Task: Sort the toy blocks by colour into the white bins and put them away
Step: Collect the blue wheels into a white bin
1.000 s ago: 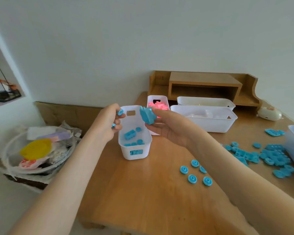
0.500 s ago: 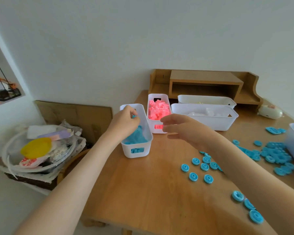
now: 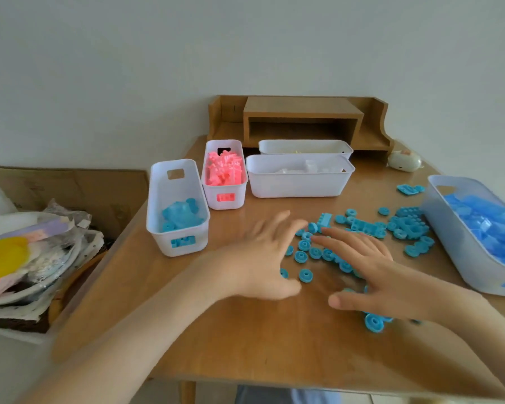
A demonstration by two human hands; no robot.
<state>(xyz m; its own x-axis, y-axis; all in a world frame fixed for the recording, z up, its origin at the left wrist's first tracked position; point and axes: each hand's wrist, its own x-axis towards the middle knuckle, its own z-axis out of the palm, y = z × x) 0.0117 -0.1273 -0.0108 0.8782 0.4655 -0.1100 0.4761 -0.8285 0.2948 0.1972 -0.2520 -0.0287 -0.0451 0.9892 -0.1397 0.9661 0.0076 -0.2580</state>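
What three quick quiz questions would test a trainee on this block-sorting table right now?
1. True or false: the pink-block bin stands between the narrow blue-block bin and the white-piece bin.
2. The loose pieces on the table are: A pink, B blue, C white.
3. How many bins hold blue pieces?
Key: 1 true; 2 B; 3 two, counting the large right bin.
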